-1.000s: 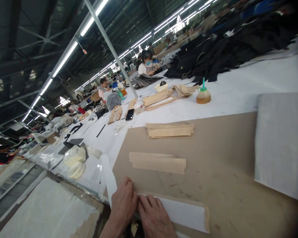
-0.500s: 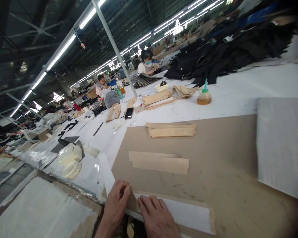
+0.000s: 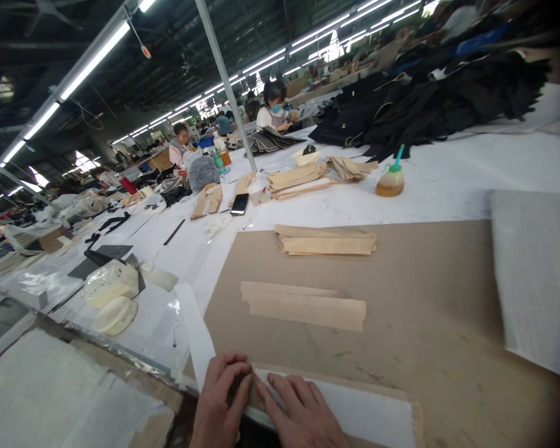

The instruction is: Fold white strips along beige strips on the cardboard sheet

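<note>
A tan strip (image 3: 416, 414) with a white strip (image 3: 371, 406) laid along it rests at the near edge of the brown board. My left hand (image 3: 224, 398) is closed at the strip's left end, thumb and fingertips pinching its tan edge. Beside it, my right hand (image 3: 303, 410) lies flat across the white strip, fingers stretched out and pressing down. Farther up the board are a pair of overlapping tan strips (image 3: 303, 306) and a stack of similar tan strips (image 3: 326, 241).
The brown board (image 3: 429, 298) covers the near table, with a grey sheet (image 3: 536, 274) at its right. Beyond stand a glue bottle (image 3: 390, 182) with a green nozzle and a phone (image 3: 239, 204). Left are a white tub (image 3: 116, 315) and a plastic container (image 3: 111, 283). Co-workers sit farther back.
The view has shifted slightly, so most of the table's left side appears farther left. My right hand's fingers have spread a little; my left hand stays at the strip's end.
</note>
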Demonstrator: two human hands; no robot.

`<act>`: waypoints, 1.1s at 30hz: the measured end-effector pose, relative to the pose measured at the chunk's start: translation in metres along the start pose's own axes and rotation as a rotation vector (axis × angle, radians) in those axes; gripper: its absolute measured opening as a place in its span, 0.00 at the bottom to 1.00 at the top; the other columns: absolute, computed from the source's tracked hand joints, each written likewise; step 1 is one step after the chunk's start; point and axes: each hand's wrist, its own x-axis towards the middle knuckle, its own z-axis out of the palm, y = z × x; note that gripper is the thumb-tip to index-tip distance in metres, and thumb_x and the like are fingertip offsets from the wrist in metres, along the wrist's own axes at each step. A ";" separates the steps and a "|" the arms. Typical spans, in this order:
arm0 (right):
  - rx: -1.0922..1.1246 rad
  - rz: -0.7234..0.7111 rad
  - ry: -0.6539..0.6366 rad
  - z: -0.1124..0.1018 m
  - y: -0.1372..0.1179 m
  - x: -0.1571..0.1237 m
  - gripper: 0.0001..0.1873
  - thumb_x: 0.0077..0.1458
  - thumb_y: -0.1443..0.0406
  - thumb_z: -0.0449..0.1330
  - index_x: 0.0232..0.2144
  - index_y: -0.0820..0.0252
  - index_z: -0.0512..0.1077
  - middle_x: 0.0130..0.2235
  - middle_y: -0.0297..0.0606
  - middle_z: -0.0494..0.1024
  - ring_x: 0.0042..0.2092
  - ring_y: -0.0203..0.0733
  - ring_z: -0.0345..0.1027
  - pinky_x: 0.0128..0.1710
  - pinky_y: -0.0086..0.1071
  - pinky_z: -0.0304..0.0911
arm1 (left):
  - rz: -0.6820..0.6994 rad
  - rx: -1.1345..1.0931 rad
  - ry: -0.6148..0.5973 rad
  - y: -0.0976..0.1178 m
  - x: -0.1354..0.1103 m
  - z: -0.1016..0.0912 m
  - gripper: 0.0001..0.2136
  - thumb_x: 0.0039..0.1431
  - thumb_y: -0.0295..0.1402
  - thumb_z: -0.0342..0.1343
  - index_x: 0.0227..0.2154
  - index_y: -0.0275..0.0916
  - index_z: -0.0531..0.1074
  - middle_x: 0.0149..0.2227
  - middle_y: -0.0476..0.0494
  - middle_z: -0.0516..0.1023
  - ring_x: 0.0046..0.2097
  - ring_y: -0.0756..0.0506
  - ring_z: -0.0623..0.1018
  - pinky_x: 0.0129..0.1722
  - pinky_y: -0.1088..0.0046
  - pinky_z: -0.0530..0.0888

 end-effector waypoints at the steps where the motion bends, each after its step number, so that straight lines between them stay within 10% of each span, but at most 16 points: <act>1: -0.013 -0.005 0.000 0.000 0.000 0.000 0.20 0.70 0.69 0.42 0.47 0.57 0.75 0.43 0.38 0.78 0.39 0.45 0.65 0.38 0.39 0.58 | 0.013 -0.001 0.006 0.000 0.000 0.001 0.06 0.66 0.34 0.57 0.42 0.44 0.77 0.47 0.40 0.76 0.51 0.43 0.77 0.51 0.65 0.78; 33: -0.067 -0.008 -0.108 0.001 0.002 -0.003 0.13 0.66 0.68 0.54 0.49 0.55 0.74 0.44 0.39 0.78 0.40 0.44 0.67 0.39 0.37 0.61 | 0.142 -0.011 -0.010 -0.005 0.003 0.005 0.09 0.66 0.32 0.57 0.47 0.44 0.76 0.47 0.40 0.77 0.50 0.43 0.78 0.49 0.67 0.79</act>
